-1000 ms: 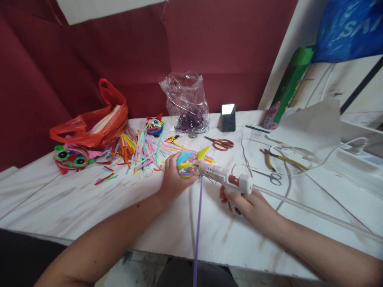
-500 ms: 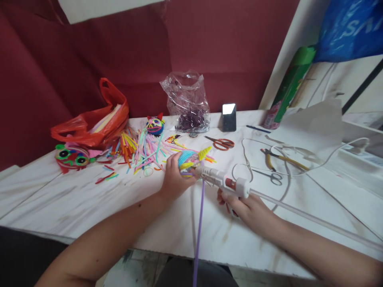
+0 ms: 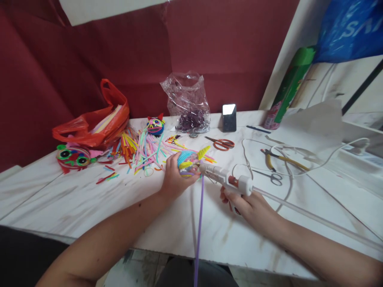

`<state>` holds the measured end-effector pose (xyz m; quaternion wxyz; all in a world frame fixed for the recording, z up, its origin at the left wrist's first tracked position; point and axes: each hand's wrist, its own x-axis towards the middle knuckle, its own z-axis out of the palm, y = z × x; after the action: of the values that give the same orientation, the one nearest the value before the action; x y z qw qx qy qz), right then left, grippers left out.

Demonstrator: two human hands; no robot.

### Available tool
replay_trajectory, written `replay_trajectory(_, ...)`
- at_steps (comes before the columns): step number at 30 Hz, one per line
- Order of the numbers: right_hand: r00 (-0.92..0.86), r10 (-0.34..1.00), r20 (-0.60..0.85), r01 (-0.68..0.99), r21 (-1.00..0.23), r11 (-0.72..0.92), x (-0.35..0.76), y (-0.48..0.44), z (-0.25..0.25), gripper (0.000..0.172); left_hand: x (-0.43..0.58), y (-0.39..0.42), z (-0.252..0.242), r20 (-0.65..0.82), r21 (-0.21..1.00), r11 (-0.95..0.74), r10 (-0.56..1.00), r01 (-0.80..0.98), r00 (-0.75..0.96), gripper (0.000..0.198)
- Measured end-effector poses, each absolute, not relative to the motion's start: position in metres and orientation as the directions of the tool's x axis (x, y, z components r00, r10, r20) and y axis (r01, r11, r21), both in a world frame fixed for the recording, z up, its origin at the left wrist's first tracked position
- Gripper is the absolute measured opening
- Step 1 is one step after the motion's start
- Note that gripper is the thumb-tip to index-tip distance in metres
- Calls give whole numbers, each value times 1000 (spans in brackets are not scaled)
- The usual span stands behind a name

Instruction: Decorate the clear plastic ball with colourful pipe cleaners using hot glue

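Note:
My left hand is closed around a ball-shaped craft piece wound with blue, yellow and purple pipe cleaners. A yellow twisted piece sticks up from its right side. From the ball a long purple pipe cleaner hangs over the table's front edge. My right hand grips a white hot glue gun by its handle. The gun's nozzle points left and is at the ball's right side; whether it touches cannot be made out. A long clear glue stick runs out of the gun's back.
Bunches of coloured pipe cleaners, a red plastic bag and a finished-looking craft head lie left. Orange-handled scissors, a phone and a clear bag stand behind. Pliers, small scissors and a white cord lie right.
My right hand and the glue gun have shifted slightly right and down. The nozzle is still by the ball, which my left hand holds in nearly the same place.

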<state>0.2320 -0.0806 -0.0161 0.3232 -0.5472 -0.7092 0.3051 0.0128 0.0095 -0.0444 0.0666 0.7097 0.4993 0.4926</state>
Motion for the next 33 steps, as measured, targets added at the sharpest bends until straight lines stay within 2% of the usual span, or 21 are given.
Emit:
replay_trajectory(7, -206, 974, 93, 564, -802, 196, 230, -81, -17, 42, 12, 9, -44, 626, 589, -493, 780, 640, 24, 84)
replay_trajectory(22, -42, 999, 35, 488, -871, 51, 229, -75, -8, 40, 12, 7, -43, 640, 590, -498, 768, 636, 8, 84)
replay_trajectory(29, -47, 999, -21, 473, -881, 4, 229, -75, -5, 41, 13, 8, -44, 650, 579, -505, 760, 640, 11, 83)
replay_trajectory(33, -93, 996, 11, 497, -866, 56, 230, -76, -4, 42, 12, 8, -43, 645, 585, -502, 764, 636, 9, 84)
